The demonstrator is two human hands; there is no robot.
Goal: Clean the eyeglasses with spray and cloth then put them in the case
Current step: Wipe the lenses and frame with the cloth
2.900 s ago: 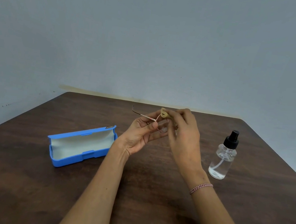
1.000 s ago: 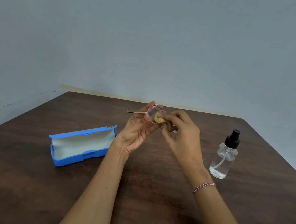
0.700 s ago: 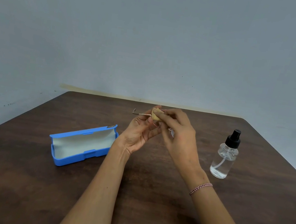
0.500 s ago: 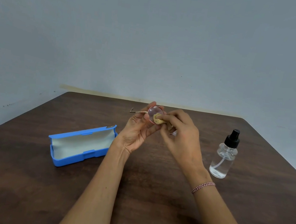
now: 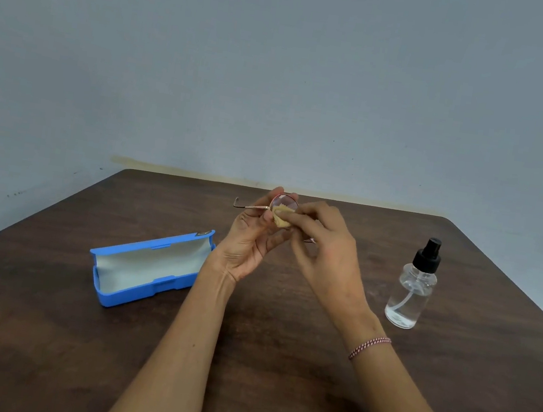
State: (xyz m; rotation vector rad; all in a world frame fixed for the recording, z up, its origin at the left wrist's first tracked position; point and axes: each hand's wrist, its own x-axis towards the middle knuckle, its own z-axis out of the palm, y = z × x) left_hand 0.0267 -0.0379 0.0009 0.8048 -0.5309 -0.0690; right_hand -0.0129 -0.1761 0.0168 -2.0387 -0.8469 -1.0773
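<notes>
My left hand (image 5: 249,244) holds thin metal-framed eyeglasses (image 5: 283,202) up above the table's middle, fingers pinching the rim of one round lens; a temple arm sticks out to the left. My right hand (image 5: 323,247) presses a small yellow cloth (image 5: 281,215) against that lens. The second lens is hidden behind my right hand. The blue case (image 5: 148,264) lies open on the table to the left, its pale lining facing up. A clear spray bottle (image 5: 413,286) with a black pump top stands upright to the right.
The dark wooden table (image 5: 39,331) ends at a grey-blue wall at the back, and its left and right edges slant away near the case and the bottle. A beaded bracelet (image 5: 369,347) circles my right wrist.
My right hand has rubbed the cloth back and forth over the lens; the glasses tilted slightly in my left hand. Case and bottle stayed put.
</notes>
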